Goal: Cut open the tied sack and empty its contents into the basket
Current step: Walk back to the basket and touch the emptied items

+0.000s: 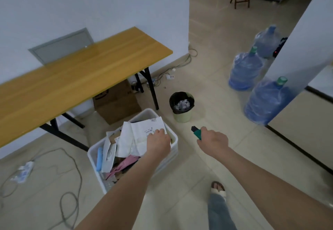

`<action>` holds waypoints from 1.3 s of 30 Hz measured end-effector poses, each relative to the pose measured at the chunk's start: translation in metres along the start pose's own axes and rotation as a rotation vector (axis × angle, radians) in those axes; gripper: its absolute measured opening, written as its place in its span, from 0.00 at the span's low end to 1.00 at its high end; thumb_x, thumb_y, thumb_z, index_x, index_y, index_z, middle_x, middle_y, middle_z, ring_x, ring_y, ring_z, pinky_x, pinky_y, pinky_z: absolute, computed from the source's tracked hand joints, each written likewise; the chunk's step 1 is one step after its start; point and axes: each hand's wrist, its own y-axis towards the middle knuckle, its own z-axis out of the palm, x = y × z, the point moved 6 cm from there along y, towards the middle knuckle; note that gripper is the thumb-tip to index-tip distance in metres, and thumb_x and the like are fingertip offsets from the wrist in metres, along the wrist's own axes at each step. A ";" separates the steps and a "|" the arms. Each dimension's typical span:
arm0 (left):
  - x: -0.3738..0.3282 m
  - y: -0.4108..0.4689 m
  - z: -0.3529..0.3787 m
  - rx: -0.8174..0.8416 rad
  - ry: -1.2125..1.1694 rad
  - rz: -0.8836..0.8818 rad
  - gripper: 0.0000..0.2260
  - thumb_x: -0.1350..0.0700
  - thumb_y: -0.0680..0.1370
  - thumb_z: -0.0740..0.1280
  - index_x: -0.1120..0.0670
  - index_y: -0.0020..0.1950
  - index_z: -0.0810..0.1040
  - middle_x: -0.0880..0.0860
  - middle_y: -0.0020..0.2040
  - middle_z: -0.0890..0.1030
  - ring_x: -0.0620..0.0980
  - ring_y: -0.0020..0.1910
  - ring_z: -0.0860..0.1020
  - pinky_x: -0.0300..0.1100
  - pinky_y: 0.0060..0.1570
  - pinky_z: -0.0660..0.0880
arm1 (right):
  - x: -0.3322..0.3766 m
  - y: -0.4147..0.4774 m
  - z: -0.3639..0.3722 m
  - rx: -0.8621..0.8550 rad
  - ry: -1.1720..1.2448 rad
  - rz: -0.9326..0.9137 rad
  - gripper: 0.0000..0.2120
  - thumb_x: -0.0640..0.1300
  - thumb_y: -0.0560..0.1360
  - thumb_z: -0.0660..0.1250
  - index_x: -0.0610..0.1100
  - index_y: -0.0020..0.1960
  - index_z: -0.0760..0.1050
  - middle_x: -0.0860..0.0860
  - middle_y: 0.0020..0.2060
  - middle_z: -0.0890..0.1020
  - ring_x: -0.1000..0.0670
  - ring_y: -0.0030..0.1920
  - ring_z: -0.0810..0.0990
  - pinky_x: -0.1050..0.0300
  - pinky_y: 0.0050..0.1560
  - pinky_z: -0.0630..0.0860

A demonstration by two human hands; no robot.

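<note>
Sack (142, 136) of white plastic sits in the basket (173, 151) on the floor, left hand (158, 142) gripping its far edge; right hand (213, 140), well apart, grips a green knife (196, 132), best kept pointed away while tipping

White plastic basket (149, 111) on the floor, heaped with white, pink and blue parcels. Crumpled white sack (138, 136), printed label up, lying across its far right corner. Green cutter (197, 133), black-tipped, aloft just right of the basket.
</note>
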 end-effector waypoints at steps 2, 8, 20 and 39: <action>-0.003 0.035 -0.012 0.017 -0.016 -0.039 0.12 0.56 0.78 0.58 0.55 0.60 0.74 0.56 0.57 0.74 0.56 0.57 0.72 0.50 0.53 0.71 | -0.008 0.043 -0.015 0.014 -0.028 -0.035 0.13 0.49 0.79 0.57 0.43 0.61 0.66 0.45 0.55 0.79 0.43 0.53 0.79 0.56 0.41 0.66; -0.012 0.129 -0.050 0.067 -0.073 -0.178 0.11 0.58 0.78 0.60 0.56 0.58 0.75 0.57 0.58 0.73 0.56 0.59 0.71 0.48 0.50 0.72 | -0.029 0.156 -0.064 0.016 -0.075 -0.153 0.15 0.48 0.79 0.57 0.44 0.64 0.67 0.45 0.57 0.79 0.43 0.56 0.79 0.57 0.44 0.67; 0.039 0.257 -0.091 0.090 -0.120 -0.336 0.12 0.59 0.77 0.61 0.55 0.59 0.74 0.56 0.56 0.73 0.56 0.57 0.71 0.49 0.51 0.72 | 0.013 0.316 -0.125 0.065 -0.160 -0.331 0.19 0.53 0.80 0.56 0.43 0.65 0.63 0.42 0.61 0.76 0.42 0.60 0.76 0.54 0.47 0.69; 0.229 0.487 -0.137 0.078 -0.172 -0.471 0.12 0.59 0.80 0.56 0.56 0.62 0.71 0.56 0.60 0.72 0.56 0.58 0.70 0.47 0.47 0.69 | 0.189 0.577 -0.228 0.101 -0.045 -0.319 0.18 0.45 0.79 0.61 0.43 0.66 0.62 0.45 0.54 0.76 0.45 0.44 0.73 0.54 0.41 0.69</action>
